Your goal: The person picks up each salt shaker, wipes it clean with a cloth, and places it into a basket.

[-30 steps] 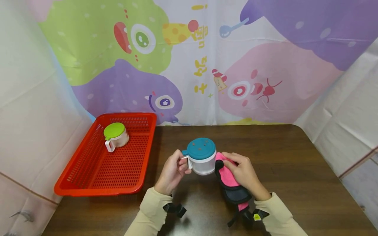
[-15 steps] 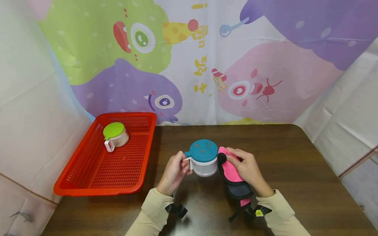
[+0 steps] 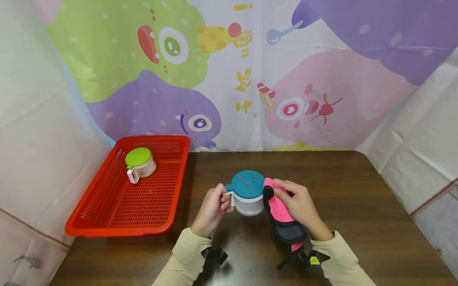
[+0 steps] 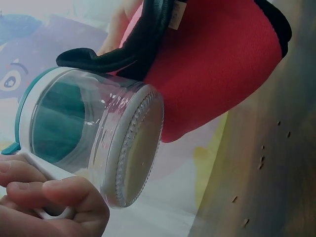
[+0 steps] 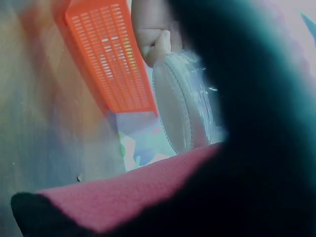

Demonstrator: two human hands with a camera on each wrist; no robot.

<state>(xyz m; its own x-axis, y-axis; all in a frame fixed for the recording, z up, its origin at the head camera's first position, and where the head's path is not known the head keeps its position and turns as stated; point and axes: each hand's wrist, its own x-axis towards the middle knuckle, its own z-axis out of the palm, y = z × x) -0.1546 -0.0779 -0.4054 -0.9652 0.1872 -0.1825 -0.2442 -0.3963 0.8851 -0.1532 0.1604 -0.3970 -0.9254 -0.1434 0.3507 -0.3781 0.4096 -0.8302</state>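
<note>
In the head view my left hand grips the white handle of a clear seasoning jar. The jar has a teal lid with several small brown bits on top. It is held up above the table, and its clear body and ridged base show in the left wrist view. My right hand pinches a pink cloth with black edging, thumb on the near side. The cloth lies against the jar's right side. Dark fabric covers much of the right wrist view.
A red perforated basket stands at the left of the brown table. Inside it is a similar jar with a green lid. Several brown crumbs lie on the table. A printed curtain hangs behind.
The jar and both hands have shifted slightly to the right and nearer. The cloth's upper edge now overlaps the right edge of the jar's lid. Both holds are unchanged.
</note>
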